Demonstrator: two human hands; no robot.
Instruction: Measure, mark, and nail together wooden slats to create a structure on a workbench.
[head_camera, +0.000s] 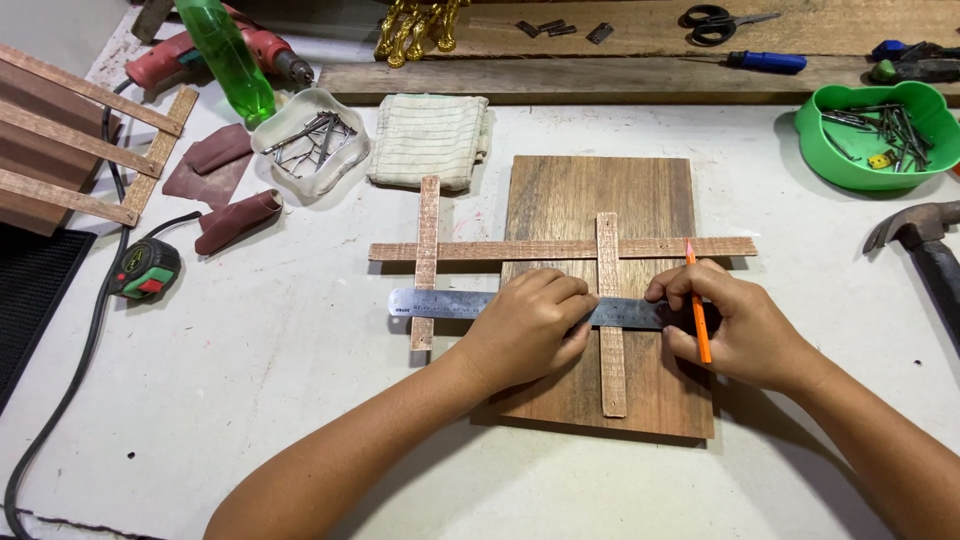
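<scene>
A dark wooden board (640, 190) lies flat on the white table. Three thin wood strips rest across it: one long horizontal strip (500, 250), a left upright strip (427, 225) and a right upright strip (611, 370). A steel ruler (435, 303) lies horizontally over both upright strips. My left hand (525, 325) presses down on the ruler's middle. My right hand (735, 325) holds an orange pencil (697, 300) at the ruler's right end, tip pointing down toward the board.
A hammer (925, 245) lies at the right edge. A green bowl (868, 135) and a clear tray (312, 140) hold nails. A folded cloth (430, 138), sandpaper rolls (235, 220), tape measure (143, 270), drill (180, 58), green bottle (230, 55), scissors (715, 22) and screwdriver (765, 61) lie behind.
</scene>
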